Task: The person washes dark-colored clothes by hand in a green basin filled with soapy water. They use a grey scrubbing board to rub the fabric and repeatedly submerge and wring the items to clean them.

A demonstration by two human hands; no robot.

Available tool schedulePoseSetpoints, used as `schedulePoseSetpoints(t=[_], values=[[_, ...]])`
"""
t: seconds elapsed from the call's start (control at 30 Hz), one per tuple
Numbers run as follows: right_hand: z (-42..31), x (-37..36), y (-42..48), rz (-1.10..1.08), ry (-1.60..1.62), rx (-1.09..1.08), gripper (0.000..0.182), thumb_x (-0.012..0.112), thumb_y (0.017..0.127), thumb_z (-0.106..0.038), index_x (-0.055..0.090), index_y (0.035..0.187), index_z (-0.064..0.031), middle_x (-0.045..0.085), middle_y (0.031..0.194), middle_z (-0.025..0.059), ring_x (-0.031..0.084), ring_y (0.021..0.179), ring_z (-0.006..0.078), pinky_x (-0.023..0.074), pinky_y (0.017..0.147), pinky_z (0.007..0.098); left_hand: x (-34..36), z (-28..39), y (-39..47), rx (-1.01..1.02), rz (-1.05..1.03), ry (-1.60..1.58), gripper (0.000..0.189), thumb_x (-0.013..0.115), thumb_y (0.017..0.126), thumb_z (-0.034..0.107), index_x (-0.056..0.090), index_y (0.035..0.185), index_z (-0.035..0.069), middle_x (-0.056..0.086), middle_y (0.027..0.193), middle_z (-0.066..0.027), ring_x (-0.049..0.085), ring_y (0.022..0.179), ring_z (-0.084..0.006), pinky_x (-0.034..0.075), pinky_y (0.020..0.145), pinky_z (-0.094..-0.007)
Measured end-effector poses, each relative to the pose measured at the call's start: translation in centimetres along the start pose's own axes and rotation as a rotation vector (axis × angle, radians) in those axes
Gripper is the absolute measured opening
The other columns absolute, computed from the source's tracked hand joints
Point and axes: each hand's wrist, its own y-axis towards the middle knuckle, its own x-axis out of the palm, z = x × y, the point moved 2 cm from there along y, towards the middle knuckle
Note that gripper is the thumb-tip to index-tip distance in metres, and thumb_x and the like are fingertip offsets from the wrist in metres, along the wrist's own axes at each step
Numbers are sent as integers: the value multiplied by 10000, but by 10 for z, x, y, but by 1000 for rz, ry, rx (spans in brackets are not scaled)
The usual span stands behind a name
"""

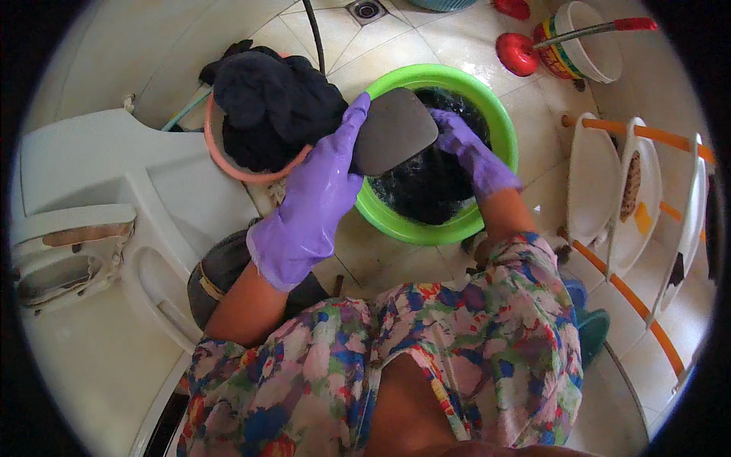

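My left hand (320, 194), in a purple rubber glove, grips a grey-brown, rounded rectangular object (394, 131) by its left side. This object is over the left part of a lime-green plastic basin (502, 137), and I cannot tell what it is. Dark wet fabric (428, 194) lies in dark, foamy water inside the basin. My right hand (471, 151), gloved the same way, reaches into the basin from the right. Its fingertips are partly hidden, so whether they hold fabric is unclear. Left of the green basin, a pink-orange basin (220, 163) is heaped with black garments (274, 108).
A black hose (315, 40) runs down near the floor drain (366, 10). A white tub (599, 43) and a red-handled tool (588, 34) with a round red head are at top right. An orange-railed rack (617, 274) flanks the right; white fixtures (85, 165) flank the left.
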Motion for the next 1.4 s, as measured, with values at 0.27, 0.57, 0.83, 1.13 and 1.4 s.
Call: schedulePoseSetpoints(t=[0.27, 0.57, 0.83, 1.13, 1.4], values=[[54, 1, -67, 618, 377, 214, 354, 647, 967, -217, 654, 1264, -25, 720, 1172, 130, 689, 1061, 299, 555, 928, 428, -10, 23, 10, -88, -120, -54, 1021, 673, 781, -29, 207, 1629, 294, 571, 1365, -265, 563, 1246, -460, 465, 1032, -491], [-21, 81, -111, 283, 335, 362, 504, 682, 768, -137, 662, 1266, -63, 733, 1053, 158, 712, 989, 266, 546, 883, 353, 21, 6, 36, 14, -63, -49, 1023, 709, 817, 32, 174, 1626, 358, 605, 1278, -282, 608, 1183, -465, 503, 980, -496], [-50, 108, -115, 148, -291, 468, 333, 709, 761, -203, 709, 1093, -171, 707, 1060, 135, 682, 1026, 359, 554, 879, 442, 16, 8, 28, -2, -37, -11, 994, 679, 799, -11, 213, 1625, 285, 628, 1278, -245, 619, 1161, -438, 510, 959, -489], [22, 103, -87, -304, 171, 464, 401, 786, 773, -203, 715, 1159, -121, 731, 1086, 135, 689, 1041, 311, 544, 915, 395, -10, 15, -4, 194, 65, -50, 947, 647, 769, -72, 288, 1608, 184, 588, 1368, -241, 584, 1210, -447, 499, 983, -483], [40, 31, -53, -233, 494, 471, 362, 796, 782, -131, 692, 1113, -27, 707, 980, 94, 660, 961, 238, 523, 891, 369, -12, 0, 17, -9, -27, -4, 993, 666, 793, -20, 218, 1622, 293, 575, 1397, -220, 572, 1236, -442, 502, 990, -492]])
